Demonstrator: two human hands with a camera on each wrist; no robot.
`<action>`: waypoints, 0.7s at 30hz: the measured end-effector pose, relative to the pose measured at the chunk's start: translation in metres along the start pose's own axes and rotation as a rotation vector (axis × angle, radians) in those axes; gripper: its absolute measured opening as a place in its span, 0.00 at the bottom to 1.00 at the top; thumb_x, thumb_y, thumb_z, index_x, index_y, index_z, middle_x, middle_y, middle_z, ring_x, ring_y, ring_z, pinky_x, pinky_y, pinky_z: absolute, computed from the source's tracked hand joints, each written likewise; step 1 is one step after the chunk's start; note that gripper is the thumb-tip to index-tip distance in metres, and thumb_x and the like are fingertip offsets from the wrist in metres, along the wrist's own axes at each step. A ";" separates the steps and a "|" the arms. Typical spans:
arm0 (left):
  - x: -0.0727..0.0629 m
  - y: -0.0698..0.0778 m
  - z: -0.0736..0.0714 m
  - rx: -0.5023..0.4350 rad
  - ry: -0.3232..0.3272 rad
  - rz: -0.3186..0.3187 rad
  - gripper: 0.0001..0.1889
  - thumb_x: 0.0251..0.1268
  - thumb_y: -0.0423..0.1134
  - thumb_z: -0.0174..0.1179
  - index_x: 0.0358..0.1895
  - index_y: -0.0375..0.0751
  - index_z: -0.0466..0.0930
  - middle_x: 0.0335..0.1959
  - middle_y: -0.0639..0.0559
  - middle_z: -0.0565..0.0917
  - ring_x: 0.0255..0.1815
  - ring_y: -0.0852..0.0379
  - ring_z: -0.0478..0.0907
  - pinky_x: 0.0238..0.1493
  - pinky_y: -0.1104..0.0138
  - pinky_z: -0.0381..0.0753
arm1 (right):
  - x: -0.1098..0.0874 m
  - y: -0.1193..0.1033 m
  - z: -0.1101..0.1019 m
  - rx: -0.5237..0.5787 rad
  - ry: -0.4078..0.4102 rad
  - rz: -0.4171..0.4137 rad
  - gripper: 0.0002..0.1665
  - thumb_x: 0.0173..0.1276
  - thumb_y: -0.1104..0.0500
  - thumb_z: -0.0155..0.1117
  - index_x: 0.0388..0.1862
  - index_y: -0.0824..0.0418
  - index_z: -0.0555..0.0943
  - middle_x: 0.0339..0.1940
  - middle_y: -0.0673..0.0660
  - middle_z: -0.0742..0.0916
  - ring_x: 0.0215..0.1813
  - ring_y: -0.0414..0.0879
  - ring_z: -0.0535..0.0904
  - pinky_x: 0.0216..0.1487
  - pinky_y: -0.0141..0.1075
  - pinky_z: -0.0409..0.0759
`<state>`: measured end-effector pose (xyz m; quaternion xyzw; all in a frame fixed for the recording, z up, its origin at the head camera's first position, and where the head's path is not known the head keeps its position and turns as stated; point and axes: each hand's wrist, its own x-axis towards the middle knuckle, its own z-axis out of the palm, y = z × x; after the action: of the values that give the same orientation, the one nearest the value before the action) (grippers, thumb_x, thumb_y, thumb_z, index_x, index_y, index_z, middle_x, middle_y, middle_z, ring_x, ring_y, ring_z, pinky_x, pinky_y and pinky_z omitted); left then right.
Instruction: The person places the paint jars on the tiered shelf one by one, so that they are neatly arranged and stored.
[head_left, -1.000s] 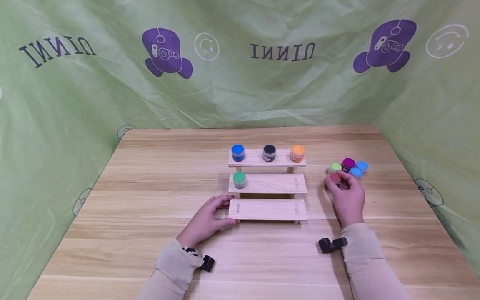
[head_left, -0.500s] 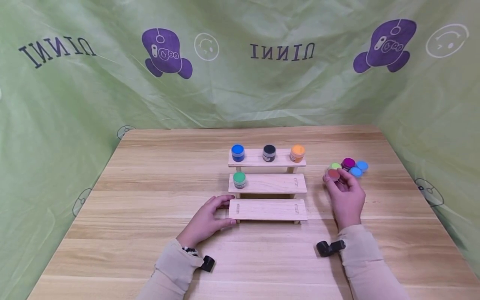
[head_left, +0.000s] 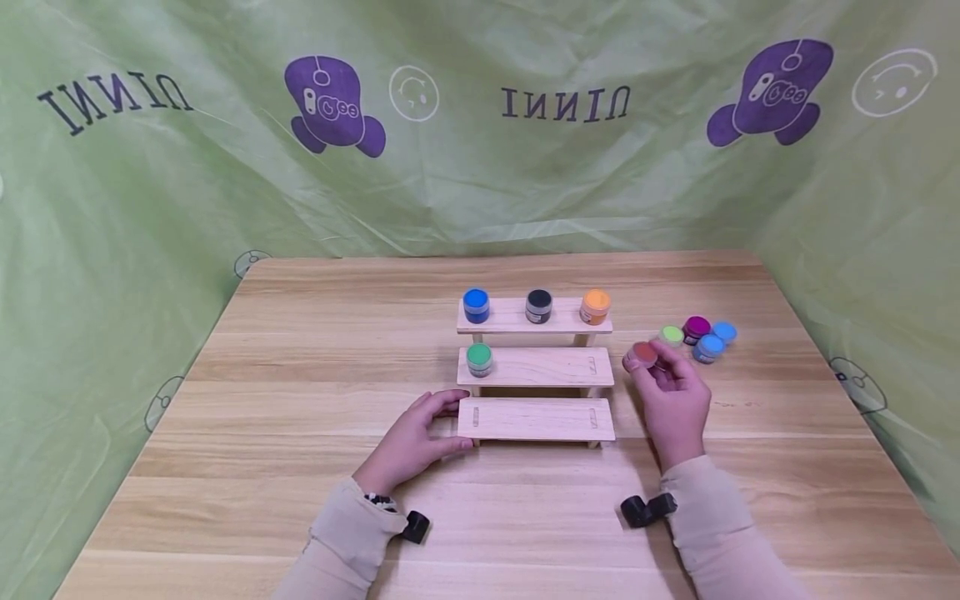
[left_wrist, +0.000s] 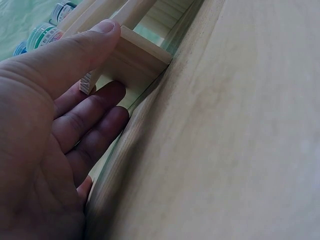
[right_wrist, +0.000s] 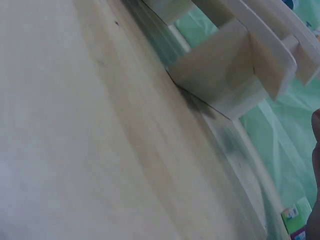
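A three-step wooden display stand (head_left: 536, 419) stands mid-table. At its lowest step my left hand (head_left: 408, 446) grips the left end, thumb in front and fingers behind; the left wrist view shows the thumb (left_wrist: 85, 45) against the wood. Between thumb and fingers my right hand (head_left: 675, 408) pinches a small paint jar (head_left: 642, 355) with reddish-brown colour, just right of the middle step. Only a sliver of that hand enters the right wrist view, without the jar. On the top step sit a blue jar (head_left: 476, 306), a black jar (head_left: 538, 306) and an orange jar (head_left: 595, 307). A green jar (head_left: 479, 359) sits on the middle step's left end.
Right of the stand, several jars cluster on the wooden table (head_left: 300, 358): a lime-green jar (head_left: 671, 336), a magenta jar (head_left: 697, 328) and two light-blue ones. Green printed cloth (head_left: 465, 183) hangs behind and along both sides.
My right hand has lifted the reddish-brown jar away from the cluster and carried it left toward the stand. My left hand has stayed at the lowest step.
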<state>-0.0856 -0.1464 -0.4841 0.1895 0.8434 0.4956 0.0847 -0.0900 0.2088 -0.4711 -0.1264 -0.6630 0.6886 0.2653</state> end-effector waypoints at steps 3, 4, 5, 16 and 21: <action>0.000 -0.001 0.000 -0.002 -0.003 -0.011 0.35 0.52 0.45 0.78 0.66 0.50 0.76 0.53 0.55 0.82 0.59 0.54 0.77 0.66 0.51 0.69 | -0.005 -0.002 0.004 -0.030 -0.020 -0.031 0.25 0.60 0.69 0.74 0.58 0.67 0.82 0.51 0.57 0.85 0.52 0.41 0.84 0.55 0.27 0.79; 0.001 -0.001 0.000 -0.002 -0.004 -0.014 0.35 0.52 0.45 0.78 0.66 0.50 0.76 0.53 0.55 0.82 0.59 0.54 0.77 0.66 0.51 0.68 | -0.007 -0.003 0.005 -0.041 -0.026 -0.041 0.25 0.61 0.70 0.74 0.58 0.67 0.82 0.51 0.57 0.85 0.52 0.41 0.83 0.56 0.27 0.79; 0.001 -0.001 -0.001 -0.002 -0.006 -0.018 0.36 0.52 0.45 0.78 0.66 0.50 0.76 0.53 0.55 0.82 0.59 0.54 0.77 0.66 0.51 0.68 | -0.009 -0.004 0.006 -0.050 -0.029 -0.052 0.25 0.61 0.70 0.73 0.58 0.67 0.81 0.52 0.57 0.85 0.53 0.42 0.83 0.56 0.27 0.79; 0.001 0.003 -0.001 0.000 -0.014 -0.025 0.36 0.51 0.43 0.79 0.67 0.48 0.75 0.53 0.53 0.82 0.58 0.52 0.79 0.79 0.52 0.45 | -0.016 -0.006 0.011 -0.065 -0.039 -0.125 0.24 0.63 0.73 0.69 0.59 0.71 0.80 0.53 0.57 0.84 0.54 0.42 0.82 0.58 0.28 0.78; 0.001 0.002 -0.001 0.000 -0.015 -0.010 0.36 0.51 0.44 0.78 0.67 0.47 0.75 0.53 0.53 0.83 0.58 0.52 0.79 0.79 0.53 0.43 | -0.017 -0.009 0.011 -0.053 -0.038 -0.138 0.24 0.63 0.72 0.70 0.59 0.70 0.80 0.53 0.58 0.84 0.54 0.44 0.82 0.59 0.29 0.78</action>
<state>-0.0867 -0.1462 -0.4819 0.1890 0.8438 0.4935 0.0936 -0.0799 0.1897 -0.4644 -0.0743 -0.6932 0.6529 0.2962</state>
